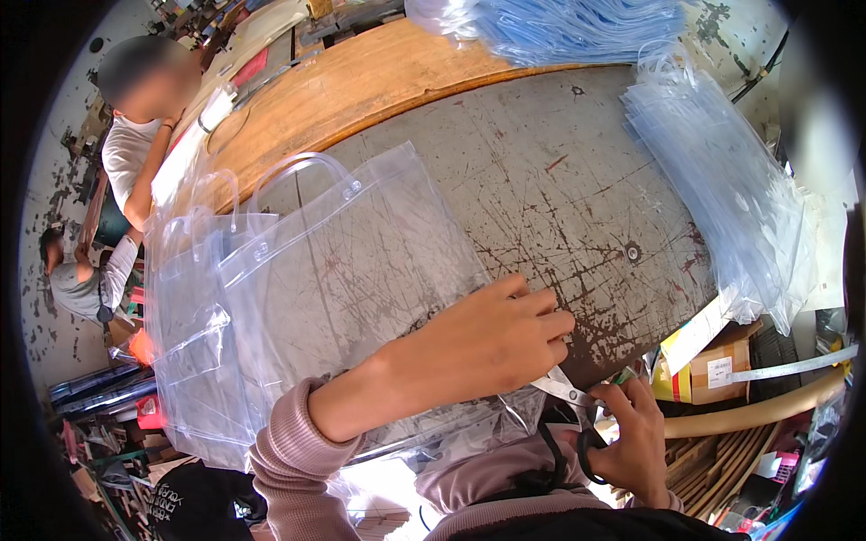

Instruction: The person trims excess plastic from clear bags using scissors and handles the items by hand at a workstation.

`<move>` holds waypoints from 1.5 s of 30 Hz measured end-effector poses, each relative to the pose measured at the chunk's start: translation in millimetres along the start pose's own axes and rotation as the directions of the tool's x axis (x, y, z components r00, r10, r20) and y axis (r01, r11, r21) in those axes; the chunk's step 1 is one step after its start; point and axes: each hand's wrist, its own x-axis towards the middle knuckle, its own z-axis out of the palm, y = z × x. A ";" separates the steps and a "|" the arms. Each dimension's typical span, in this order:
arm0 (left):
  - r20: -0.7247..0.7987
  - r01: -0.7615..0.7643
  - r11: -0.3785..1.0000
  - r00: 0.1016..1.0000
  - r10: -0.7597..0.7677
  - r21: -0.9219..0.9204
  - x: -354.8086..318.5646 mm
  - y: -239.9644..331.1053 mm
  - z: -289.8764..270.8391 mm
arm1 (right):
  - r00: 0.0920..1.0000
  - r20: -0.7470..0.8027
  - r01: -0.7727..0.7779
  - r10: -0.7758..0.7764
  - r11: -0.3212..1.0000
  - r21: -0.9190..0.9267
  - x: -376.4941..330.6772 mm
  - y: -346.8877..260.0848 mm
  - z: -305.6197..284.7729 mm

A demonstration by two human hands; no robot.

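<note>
A clear plastic bag [352, 261] with a tube handle lies flat on the scratched grey table, its lower edge hanging toward me. My left hand [492, 338] reaches across it, fingers curled down at the bag's right edge; the fingertips are partly hidden. In my right hand [631, 437] is a pair of scissors [564, 389] with dark handles, held by the table's near edge. Their blades point left, just below my left hand and close to the plastic. How far the blades are apart is hard to see.
More clear bags [189, 334] overlap at the left. A stack of clear bags [722, 180] lies at the right, and bluish plastic [577, 27] is heaped at the back by a wooden board [361, 81]. A person [135, 153] sits far left, another behind. A cardboard box [722, 361] stands low right.
</note>
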 end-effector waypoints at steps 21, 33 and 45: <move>-0.012 0.029 1.000 1.000 -0.029 -0.005 -2.0 8.1 -10.3 | 0.998 0.004 0.065 -0.065 0.997 0.036 0.4 -3.6 5.0; 0.002 0.029 0.999 1.000 -0.029 -0.043 -1.4 4.2 -12.4 | 0.987 -0.035 0.157 -0.157 0.988 -0.008 2.5 7.0 8.5; 0.019 0.007 1.000 1.000 -0.007 0.004 -4.9 7.5 -12.1 | 0.982 -0.076 0.169 -0.173 0.984 -0.056 9.3 -3.6 11.0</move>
